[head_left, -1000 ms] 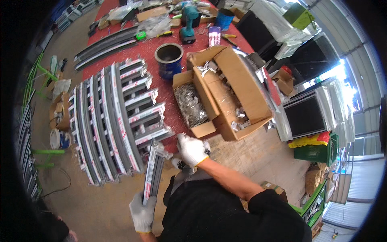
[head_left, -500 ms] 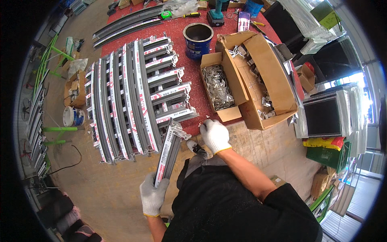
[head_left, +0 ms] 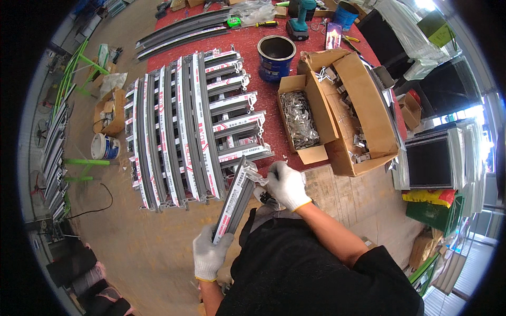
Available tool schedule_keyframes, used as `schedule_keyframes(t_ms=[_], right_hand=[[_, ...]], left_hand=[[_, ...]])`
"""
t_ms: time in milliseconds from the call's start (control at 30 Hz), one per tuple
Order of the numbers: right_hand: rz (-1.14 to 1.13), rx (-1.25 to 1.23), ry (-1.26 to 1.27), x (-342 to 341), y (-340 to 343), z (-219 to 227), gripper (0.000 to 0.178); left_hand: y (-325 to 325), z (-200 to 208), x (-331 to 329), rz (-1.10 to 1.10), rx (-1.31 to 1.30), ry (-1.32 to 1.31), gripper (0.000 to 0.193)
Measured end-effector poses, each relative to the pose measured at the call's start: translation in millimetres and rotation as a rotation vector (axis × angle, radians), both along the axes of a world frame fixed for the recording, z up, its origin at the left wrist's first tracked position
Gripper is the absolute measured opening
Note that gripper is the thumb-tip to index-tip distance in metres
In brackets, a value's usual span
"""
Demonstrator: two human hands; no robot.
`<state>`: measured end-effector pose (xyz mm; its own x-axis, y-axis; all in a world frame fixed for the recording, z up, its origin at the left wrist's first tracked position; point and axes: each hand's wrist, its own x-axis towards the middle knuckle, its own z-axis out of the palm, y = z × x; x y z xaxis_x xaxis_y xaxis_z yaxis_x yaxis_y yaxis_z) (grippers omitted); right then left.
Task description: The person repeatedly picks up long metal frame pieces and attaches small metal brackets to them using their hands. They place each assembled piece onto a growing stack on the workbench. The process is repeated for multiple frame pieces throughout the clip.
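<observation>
My left hand [head_left: 212, 254], in a white knit glove with a yellow cuff, is closed round the lower end of a short grey frame profile [head_left: 235, 200] with a printed white strip along it. The profile slants up and away from me, and a small metal fitting [head_left: 255, 174] sits at its far end. Beside that fitting is my right hand [head_left: 288, 185], gloved likewise, its thumb and fingers drawn together. Whatever the fingertips pinch is too small to make out. A stack of crossed grey profiles [head_left: 182, 126] lies to the left on the red table [head_left: 266, 97].
Small metal pieces fill a cardboard box [head_left: 293, 83] beside a larger open carton [head_left: 365, 105]. Behind them stand a blue can [head_left: 275, 60] and a teal cordless drill [head_left: 299, 23]. A white bucket [head_left: 104, 146] and green stands [head_left: 87, 163] are on the floor at left.
My right hand has come back from the table's edge to the fitting at the profile's end. The profile, still in my left hand, has come closer to it. The whole view has shifted slightly.
</observation>
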<state>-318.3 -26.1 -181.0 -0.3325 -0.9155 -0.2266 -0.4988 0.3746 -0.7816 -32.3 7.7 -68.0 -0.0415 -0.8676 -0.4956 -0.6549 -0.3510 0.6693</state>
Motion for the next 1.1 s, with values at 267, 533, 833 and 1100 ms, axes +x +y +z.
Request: schedule_keyframes(t_ms=[267,533,833,1100], right_hand=[[-0.303,-0.048,-0.745,-24.6,6.8,53.2,0.023],[-0.149,-0.165,-0.551,-40.1,-11.8,126.6,0.028],[-0.069,-0.142,-0.428,-36.4,-22.6,131.7,0.027],[0.015,-0.081,-0.365,-41.3,-25.8,139.4,0.027]], left_hand=[[-6.0,4.8,-6.0,-0.06,-0.056,-0.018,0.036],[-13.4,13.3,-9.8,-0.148,-0.094,-0.008,0.04],[-15.2,17.1,-6.9,-0.246,-0.12,-0.082,0.043],[-15.6,21.1,-9.3,-0.232,-0.136,-0.083,0.042]])
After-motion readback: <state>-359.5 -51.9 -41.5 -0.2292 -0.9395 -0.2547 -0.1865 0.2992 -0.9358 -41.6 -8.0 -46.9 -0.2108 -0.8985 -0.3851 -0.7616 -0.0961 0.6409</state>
